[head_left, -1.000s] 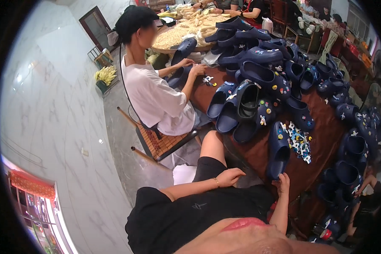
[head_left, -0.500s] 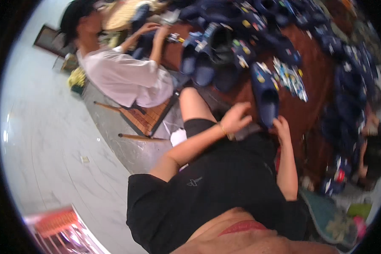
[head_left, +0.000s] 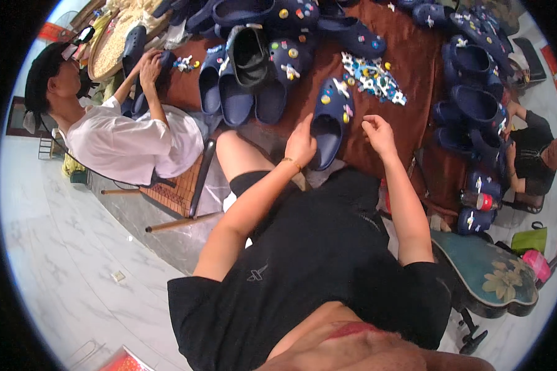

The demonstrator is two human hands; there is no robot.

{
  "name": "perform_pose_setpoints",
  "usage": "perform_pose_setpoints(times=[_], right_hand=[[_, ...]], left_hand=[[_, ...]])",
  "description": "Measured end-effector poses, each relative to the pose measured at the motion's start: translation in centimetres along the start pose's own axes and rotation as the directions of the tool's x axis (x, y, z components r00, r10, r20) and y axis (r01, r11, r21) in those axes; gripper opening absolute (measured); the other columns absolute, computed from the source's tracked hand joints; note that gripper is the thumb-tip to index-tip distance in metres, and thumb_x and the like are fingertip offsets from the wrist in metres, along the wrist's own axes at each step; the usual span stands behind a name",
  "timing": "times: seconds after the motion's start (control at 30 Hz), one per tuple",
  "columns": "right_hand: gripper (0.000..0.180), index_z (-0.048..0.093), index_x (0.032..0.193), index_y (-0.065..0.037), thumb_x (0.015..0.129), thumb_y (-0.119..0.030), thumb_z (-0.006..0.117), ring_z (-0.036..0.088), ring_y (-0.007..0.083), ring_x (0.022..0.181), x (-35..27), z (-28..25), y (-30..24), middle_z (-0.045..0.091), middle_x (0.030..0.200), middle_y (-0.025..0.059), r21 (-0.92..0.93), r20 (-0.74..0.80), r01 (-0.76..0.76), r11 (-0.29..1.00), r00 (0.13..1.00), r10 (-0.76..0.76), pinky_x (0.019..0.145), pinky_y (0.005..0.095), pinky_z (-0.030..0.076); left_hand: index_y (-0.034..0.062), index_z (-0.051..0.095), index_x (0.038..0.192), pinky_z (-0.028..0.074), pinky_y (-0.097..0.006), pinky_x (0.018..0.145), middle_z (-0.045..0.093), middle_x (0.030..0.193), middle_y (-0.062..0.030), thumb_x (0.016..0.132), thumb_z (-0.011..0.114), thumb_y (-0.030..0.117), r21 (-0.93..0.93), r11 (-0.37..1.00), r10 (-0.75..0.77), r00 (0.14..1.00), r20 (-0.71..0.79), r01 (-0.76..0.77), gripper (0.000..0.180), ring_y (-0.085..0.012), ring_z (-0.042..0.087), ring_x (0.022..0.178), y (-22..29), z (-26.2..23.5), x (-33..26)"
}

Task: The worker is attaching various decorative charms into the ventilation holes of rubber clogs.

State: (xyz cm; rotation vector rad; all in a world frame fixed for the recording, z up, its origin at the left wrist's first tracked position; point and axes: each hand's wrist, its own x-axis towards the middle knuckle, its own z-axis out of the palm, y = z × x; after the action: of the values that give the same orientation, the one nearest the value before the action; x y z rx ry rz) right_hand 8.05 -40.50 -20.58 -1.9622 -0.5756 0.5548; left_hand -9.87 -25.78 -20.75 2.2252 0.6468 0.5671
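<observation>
A navy clog lies in front of me on the brown cloth, toe away from me, with small coloured charms on its upper. My left hand is at the clog's left edge, index finger stretched along its side. My right hand hovers to the right of the clog, apart from it, fingers loosely bent; I see nothing between them. Beyond it lies a pile of white, blue and yellow charms. To the left stand more navy clogs and a black clog.
A person in a white shirt sits at left, hands on a navy clog. Another person sits far right beside stacked navy clogs. A drink bottle lies near them. A green stool seat stands by my right elbow.
The whole view has shifted. My left hand has come in to the clog's left edge. My right hand has left the clog's heel and moved to its right side.
</observation>
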Motion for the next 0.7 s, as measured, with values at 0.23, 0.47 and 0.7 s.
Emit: perform_pose_setpoints(times=[0.23,0.47,0.7], right_hand=[[0.043,0.047,0.112,0.000,0.071,-0.009,0.052,0.049,0.0329,0.101,7.0,2.9,-3.0,0.050,0.110,0.0199,-0.408,0.016,0.537,0.738,0.813,-0.582,0.088,0.0373,0.038],[0.040,0.053,0.100,0.002,0.060,0.001,0.059,0.050,0.0350,0.095,8.5,4.4,-4.1,0.055,0.096,0.0195,-0.515,0.209,0.540,0.666,0.832,-0.513,0.085,0.0393,0.038],[0.034,0.047,0.085,0.000,0.056,0.002,0.065,0.048,0.0357,0.083,10.0,4.6,-6.1,0.051,0.084,0.0175,-0.489,0.236,0.468,0.736,0.883,-0.405,0.073,0.0404,0.039]], left_hand=[[0.0015,0.049,0.103,0.038,-0.040,0.085,0.051,0.101,-0.0176,0.064,0.048,-0.005,0.187,0.942,0.315,0.925,-0.211,-0.277,0.040,-0.0344,0.048,0.094,1.2,-1.9,0.3],[0.0013,0.051,0.101,0.040,-0.038,0.086,0.047,0.111,-0.0188,0.070,0.047,0.001,0.094,0.944,0.295,0.937,0.189,-0.316,0.031,-0.0324,0.046,0.104,0.5,1.5,-1.0],[0.0005,0.060,0.088,0.042,-0.040,0.080,0.057,0.093,-0.0212,0.071,0.048,0.011,0.266,0.964,-0.167,0.841,0.516,0.028,0.023,-0.0329,0.055,0.089,-1.1,5.8,5.2]])
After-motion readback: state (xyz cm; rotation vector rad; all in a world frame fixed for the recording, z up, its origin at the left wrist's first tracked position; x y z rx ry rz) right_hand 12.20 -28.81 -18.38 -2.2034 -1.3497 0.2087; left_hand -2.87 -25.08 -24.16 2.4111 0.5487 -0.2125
